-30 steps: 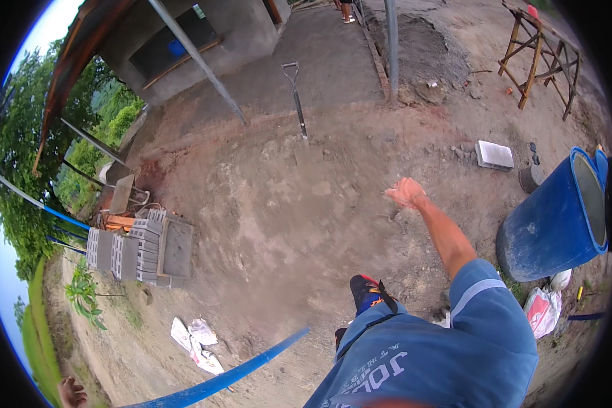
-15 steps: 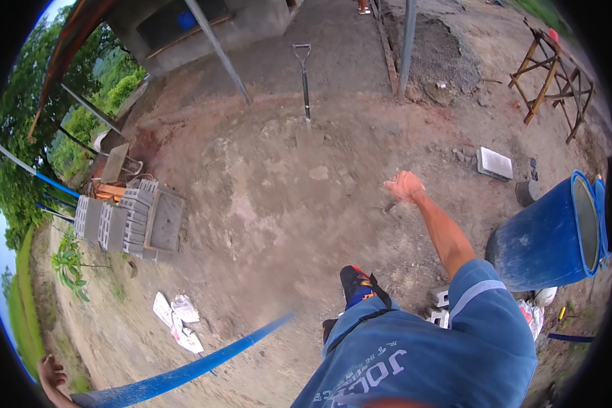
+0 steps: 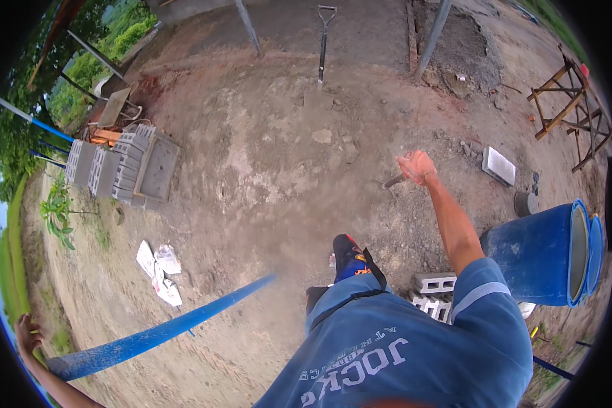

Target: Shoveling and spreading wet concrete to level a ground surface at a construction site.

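My right hand [image 3: 417, 166] is closed round the grip of what looks like a trowel [image 3: 392, 182], held out over the bare ground. Its blade is hard to make out against the grey soil. Far out at the left rim, my left hand [image 3: 28, 333] has loosely curled, separated fingers and nothing visible in it. Close by its wrist is the wide near end of a long blue pole [image 3: 163, 326], which slants inward across the view. Ahead, a shovel [image 3: 321, 51] with a D-shaped handle stands upright in a spread of grey, sandy mix [image 3: 265, 156].
Hollow blocks [image 3: 119, 163] and a shallow box [image 3: 160, 170] stand at left, with white sacks [image 3: 160, 268] nearer. At right are blue drums [image 3: 530, 251], a pale block [image 3: 498, 166] and a wooden trestle [image 3: 571, 109]. More hollow blocks [image 3: 434, 292] lie beside me. Metal posts [image 3: 434, 37] rise ahead.
My view has tipped downward and shifted, so the shovel and posts sit higher. The trowel in my right hand shows more plainly. My left hand has risen a little in view.
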Motion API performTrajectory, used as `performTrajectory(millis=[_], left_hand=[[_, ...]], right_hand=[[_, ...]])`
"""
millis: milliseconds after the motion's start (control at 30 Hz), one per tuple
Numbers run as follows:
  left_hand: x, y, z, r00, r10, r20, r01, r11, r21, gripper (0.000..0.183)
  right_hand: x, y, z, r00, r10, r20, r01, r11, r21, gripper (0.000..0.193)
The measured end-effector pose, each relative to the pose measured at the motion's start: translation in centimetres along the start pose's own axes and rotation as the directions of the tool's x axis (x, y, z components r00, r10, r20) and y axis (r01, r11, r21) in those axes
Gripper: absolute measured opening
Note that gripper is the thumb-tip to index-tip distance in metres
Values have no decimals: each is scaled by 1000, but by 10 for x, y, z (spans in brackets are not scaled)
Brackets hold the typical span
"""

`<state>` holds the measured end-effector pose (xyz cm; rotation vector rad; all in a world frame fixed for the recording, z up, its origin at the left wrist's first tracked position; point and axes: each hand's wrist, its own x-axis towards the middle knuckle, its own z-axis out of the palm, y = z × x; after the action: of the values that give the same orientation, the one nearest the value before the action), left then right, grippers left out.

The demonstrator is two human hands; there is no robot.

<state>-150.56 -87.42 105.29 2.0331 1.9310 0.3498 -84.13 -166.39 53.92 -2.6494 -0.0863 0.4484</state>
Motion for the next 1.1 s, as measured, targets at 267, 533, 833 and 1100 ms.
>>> performTrajectory(millis=[267, 533, 833, 1100], left_hand=[[-10, 7, 4, 1000, 16, -13, -15, 1000, 18, 49], [-14, 11, 3, 1000, 16, -17, -15, 1000, 22, 48], [-22, 7, 0, 1000, 3, -19, -3, 1000, 17, 48], [-22, 12, 3, 999, -7, -36, 7, 1000, 3, 48]], right_hand=[[2, 9, 2, 997, -73, 10, 73, 997, -18, 40], [2, -6, -1, 999, 19, 41, -19, 1000, 5, 41], [-1, -11, -1, 1000, 27, 0, -27, 998, 57, 39], [-5, -18, -3, 999, 46, -13, -45, 999, 29, 39]])
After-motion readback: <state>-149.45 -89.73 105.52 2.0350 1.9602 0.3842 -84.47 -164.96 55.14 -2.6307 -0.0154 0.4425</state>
